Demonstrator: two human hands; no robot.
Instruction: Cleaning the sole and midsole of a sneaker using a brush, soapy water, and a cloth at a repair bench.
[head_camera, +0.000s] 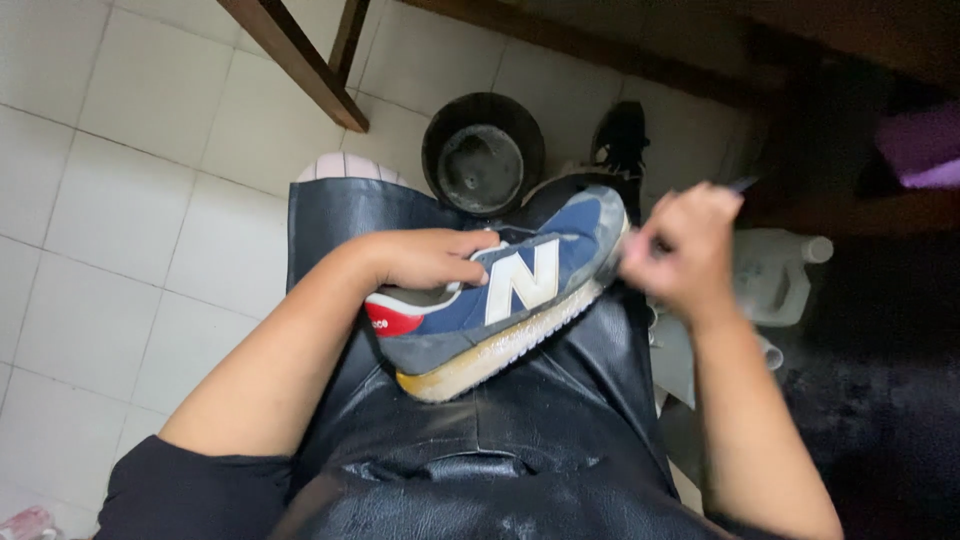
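A black shiny apron (480, 440) covers the person's lap, prob. to keep wet and dirt off the legs. The shoe (500, 300), a blue and grey sneaker w/ a white sole, lies on the apron, tipped on its side so the side w/ the big white letter faces up.

L hand (425, 258) is at the shoe's opening, fingers tucked in, grip closed on the shoe, prob. to keep it from sliding. The shoe's long line runs from heel, close to the body and to the left, up to toe, far and to the right.

R hand (690, 250) is at the shoe's toe, blurry, curled tight on a thin dark thing; can't tell what.

Past the toe sits a black bucket (483, 152) on the white tile floor (120, 200). Right of the shoe is a clear plastic jug (775, 275).
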